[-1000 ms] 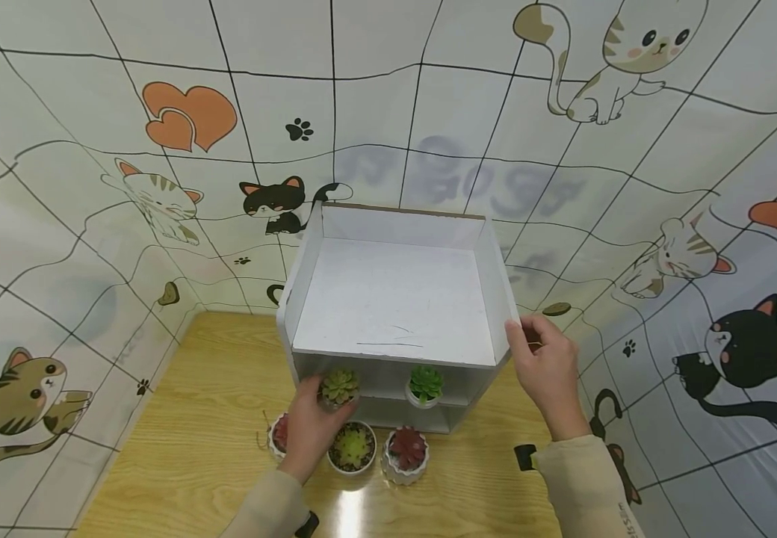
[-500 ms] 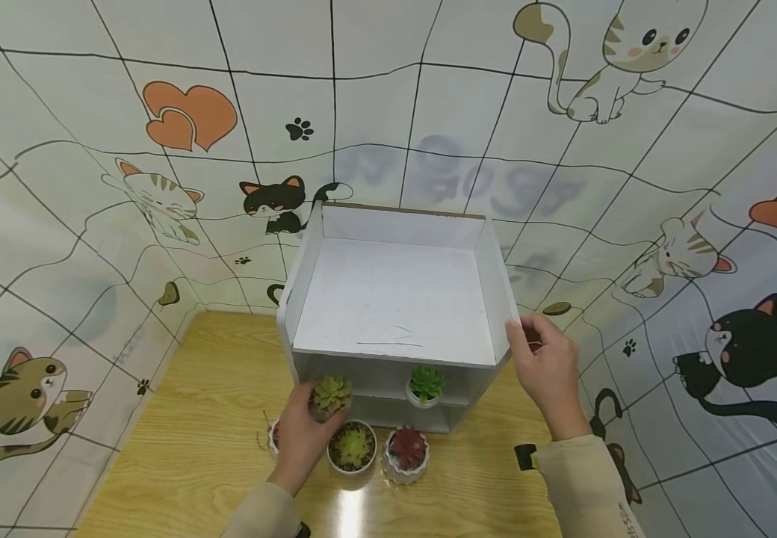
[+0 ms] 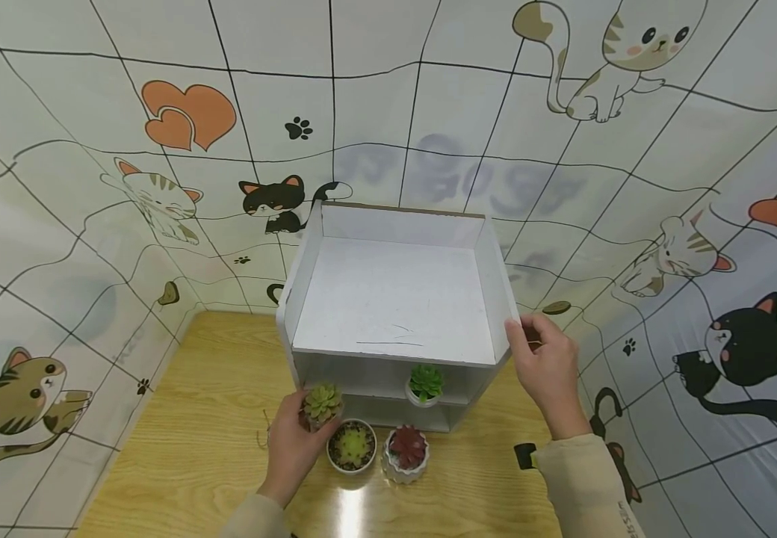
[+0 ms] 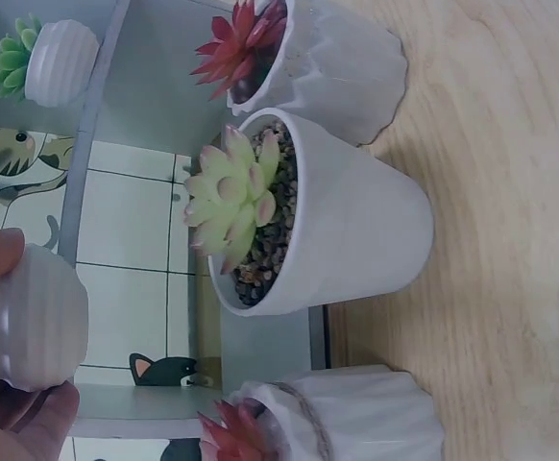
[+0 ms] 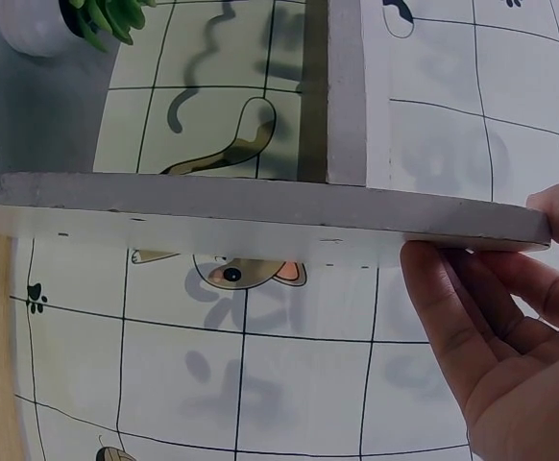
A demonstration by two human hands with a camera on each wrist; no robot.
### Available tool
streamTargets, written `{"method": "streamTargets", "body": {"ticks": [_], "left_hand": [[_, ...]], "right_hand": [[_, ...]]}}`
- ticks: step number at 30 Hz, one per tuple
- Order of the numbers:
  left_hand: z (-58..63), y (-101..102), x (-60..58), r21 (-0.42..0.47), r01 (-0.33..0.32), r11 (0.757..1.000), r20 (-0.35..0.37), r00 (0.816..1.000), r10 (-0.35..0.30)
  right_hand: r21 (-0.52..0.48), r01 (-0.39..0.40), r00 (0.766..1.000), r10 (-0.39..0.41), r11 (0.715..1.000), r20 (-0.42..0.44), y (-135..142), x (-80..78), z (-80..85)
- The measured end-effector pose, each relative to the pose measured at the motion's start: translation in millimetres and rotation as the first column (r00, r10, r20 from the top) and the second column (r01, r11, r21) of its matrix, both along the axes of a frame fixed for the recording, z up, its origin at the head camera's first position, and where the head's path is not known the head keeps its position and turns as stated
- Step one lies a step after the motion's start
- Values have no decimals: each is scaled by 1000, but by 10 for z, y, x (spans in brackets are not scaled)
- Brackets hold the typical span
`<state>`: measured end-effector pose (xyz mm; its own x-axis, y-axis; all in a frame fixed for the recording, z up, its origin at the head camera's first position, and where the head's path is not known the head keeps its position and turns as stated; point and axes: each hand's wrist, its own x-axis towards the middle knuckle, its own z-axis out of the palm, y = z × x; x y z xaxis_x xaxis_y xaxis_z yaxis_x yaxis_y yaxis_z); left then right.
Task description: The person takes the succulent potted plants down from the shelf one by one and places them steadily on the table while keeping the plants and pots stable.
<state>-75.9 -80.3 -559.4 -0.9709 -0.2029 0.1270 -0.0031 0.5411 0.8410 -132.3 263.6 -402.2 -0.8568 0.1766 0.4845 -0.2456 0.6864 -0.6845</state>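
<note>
My left hand (image 3: 291, 452) grips a potted succulent (image 3: 323, 403) with pale green leaves, at the front left of a white two-tier shelf (image 3: 388, 299). In the left wrist view, thumb and fingers pinch its small ribbed white pot (image 4: 37, 317) from both sides. My right hand (image 3: 548, 373) holds the front edge of the shelf's right side panel (image 5: 260, 206), thumb on one face and fingers on the other. A bright green succulent (image 3: 425, 382) in a white pot stands on the right of the middle shelf board.
On the wooden table (image 3: 173, 448) before the shelf stand a yellow-green succulent (image 3: 352, 447) and a red succulent (image 3: 406, 447) in white pots. Another white pot (image 4: 366, 418) with twine and red leaves is hidden behind my left hand in the head view. Cat-print cloth (image 3: 375, 104) surrounds the table.
My left hand has drawn the pale green succulent left and slightly toward me, out from the shelf opening. It now covers the left red succulent in the head view. My right hand stays put.
</note>
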Motion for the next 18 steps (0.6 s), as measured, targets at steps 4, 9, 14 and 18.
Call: {"method": "streamTargets", "body": {"ticks": [4,9,14,18], "left_hand": [[-26,-20,30,21,13,1000,2,1000,-13],[-63,-44,70,7,-1,1000,27,1000,1],[-89,-64,113,18,-9,1000,56,998,8],[-112,-83,156,4,-12,1000,56,998,12]], "right_hand": [[-5,-2,1000,2,1000,0,1,3,1],[-7,-5,1000,5,1000,-2,2,6,4],[-2,-3,1000,3,1000,-1,4,4,-4],[5,-5,1000,5,1000,-12,6,-4,-13]]}}
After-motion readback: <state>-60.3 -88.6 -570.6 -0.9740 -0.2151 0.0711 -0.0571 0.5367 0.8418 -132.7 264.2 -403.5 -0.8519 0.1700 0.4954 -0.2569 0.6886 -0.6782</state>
